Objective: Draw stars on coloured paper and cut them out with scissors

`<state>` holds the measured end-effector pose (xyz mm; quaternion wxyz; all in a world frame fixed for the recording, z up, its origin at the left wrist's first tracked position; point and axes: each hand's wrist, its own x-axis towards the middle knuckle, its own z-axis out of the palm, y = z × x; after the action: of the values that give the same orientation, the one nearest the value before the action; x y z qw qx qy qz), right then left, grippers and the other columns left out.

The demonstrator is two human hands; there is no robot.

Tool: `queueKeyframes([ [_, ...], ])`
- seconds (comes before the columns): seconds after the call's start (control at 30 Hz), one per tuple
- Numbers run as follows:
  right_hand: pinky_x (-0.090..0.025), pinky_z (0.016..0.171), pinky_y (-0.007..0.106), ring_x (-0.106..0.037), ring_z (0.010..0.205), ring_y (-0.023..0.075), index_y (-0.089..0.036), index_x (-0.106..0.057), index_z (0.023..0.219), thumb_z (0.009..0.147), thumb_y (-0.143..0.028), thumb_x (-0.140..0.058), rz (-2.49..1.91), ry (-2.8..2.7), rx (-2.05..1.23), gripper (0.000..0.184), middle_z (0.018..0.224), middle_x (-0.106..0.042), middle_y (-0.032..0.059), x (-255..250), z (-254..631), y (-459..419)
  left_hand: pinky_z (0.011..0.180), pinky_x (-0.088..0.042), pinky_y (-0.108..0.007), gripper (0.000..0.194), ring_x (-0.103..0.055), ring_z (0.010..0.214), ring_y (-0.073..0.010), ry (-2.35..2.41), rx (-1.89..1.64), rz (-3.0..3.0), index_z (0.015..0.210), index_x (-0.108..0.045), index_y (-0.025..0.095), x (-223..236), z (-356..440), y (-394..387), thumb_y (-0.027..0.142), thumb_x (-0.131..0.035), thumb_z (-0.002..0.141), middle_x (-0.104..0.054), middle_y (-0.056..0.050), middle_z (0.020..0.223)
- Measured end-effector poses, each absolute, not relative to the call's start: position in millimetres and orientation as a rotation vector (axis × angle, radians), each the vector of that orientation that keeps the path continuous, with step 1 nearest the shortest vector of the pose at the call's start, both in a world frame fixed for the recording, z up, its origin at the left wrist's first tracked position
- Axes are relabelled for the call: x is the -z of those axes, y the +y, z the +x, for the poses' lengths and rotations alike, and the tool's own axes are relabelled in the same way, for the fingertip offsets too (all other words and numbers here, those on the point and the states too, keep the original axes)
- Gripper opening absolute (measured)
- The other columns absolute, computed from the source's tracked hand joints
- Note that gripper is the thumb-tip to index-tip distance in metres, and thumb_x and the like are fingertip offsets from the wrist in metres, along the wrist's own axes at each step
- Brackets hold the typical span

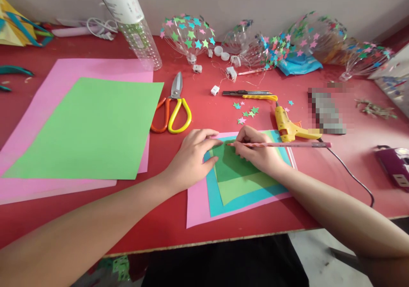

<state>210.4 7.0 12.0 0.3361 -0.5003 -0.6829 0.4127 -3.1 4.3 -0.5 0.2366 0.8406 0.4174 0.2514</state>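
Note:
My right hand (255, 150) is closed round a pink pencil (287, 144), its tip on or just above a dark green paper sheet (230, 167). That sheet tops a stack with a light green sheet (236, 190), a blue sheet (217, 206) and a pink sheet (196, 210). Fingers apart, my left hand (198, 155) rests at the stack's upper left edge and grips nothing. Scissors (174, 104) with one red and one yellow handle lie beyond it. Small paper stars (247, 113) are scattered past the stack, below a yellow utility knife (251, 94).
A yellow glue gun (286, 125) with a black cord lies beyond my right hand. Large green paper (96, 129) covers pink paper (64, 72) at left. A tall plastic bottle (137, 35) and star-covered clear plastic pieces (188, 33) stand along the wall. A purple power strip (396, 163) is at right.

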Motion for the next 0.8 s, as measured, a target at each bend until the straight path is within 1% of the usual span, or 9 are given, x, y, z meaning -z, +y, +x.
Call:
queueKeyframes([
  [0.1, -0.036, 0.053, 0.024, -0.046, 0.055, 0.0102, -0.022, -0.044, 0.072, 0.082, -0.019, -0.055, -1.300, -1.790, -1.070, 0.015, 0.061, -0.052, -0.0036, -12.0, 210.5, 7.3, 0.106, -0.044, -0.050, 0.026, -0.051, 0.122, -0.0285, 1.140, -0.687, 2.297, 0.114, -0.065, 0.019, 0.4, -3.3, 4.4, 0.016, -0.059, 0.089, -0.058, -0.010, 0.128],
  [0.23, -0.037, 0.054, 0.024, -0.046, 0.056, 0.0106, -0.022, -0.043, 0.070, 0.078, -0.017, -0.055, -1.278, -1.797, -1.063, 0.015, 0.061, -0.046, -0.0047, -11.9, 211.2, 7.4, 0.106, -0.044, -0.050, 0.026, -0.051, 0.123, -0.0284, 1.142, -0.678, 2.295, 0.114, -0.065, 0.020, 0.0, -3.5, 4.5, 0.017, -0.059, 0.089, -0.058, -0.009, 0.129],
  [0.43, -0.033, 0.052, 0.024, -0.043, 0.055, 0.0099, -0.022, -0.040, 0.068, 0.075, -0.015, -0.055, -1.272, -1.829, -1.090, 0.018, 0.060, -0.040, -0.0062, -10.1, 214.0, 8.3, 0.106, -0.044, -0.050, 0.026, -0.051, 0.123, -0.0282, 1.148, -0.678, 2.301, 0.114, -0.065, 0.022, 0.7, -3.7, 4.6, 0.018, -0.059, 0.089, -0.058, -0.009, 0.128],
  [0.6, -0.034, 0.053, 0.025, -0.037, 0.054, 0.0093, -0.022, -0.040, 0.068, 0.074, -0.014, -0.054, -1.262, -1.840, -1.099, 0.018, 0.060, -0.039, -0.0065, -9.3, 215.6, 8.4, 0.106, -0.044, -0.049, 0.026, -0.052, 0.123, -0.0282, 1.150, -0.680, 2.308, 0.114, -0.065, 0.019, 1.3, -3.4, 4.3, 0.018, -0.059, 0.089, -0.058, -0.010, 0.128],
  [0.8, -0.036, 0.054, 0.025, -0.038, 0.054, 0.0098, -0.022, -0.040, 0.067, 0.073, -0.014, -0.055, -1.276, -1.838, -1.120, 0.019, 0.059, -0.039, -0.0063, -10.5, 215.9, 7.9, 0.107, -0.044, -0.050, 0.026, -0.051, 0.124, -0.0281, 1.154, -0.662, 2.303, 0.115, -0.065, 0.020, 0.0, -3.6, 4.3, 0.018, -0.059, 0.089, -0.058, -0.009, 0.130],
])
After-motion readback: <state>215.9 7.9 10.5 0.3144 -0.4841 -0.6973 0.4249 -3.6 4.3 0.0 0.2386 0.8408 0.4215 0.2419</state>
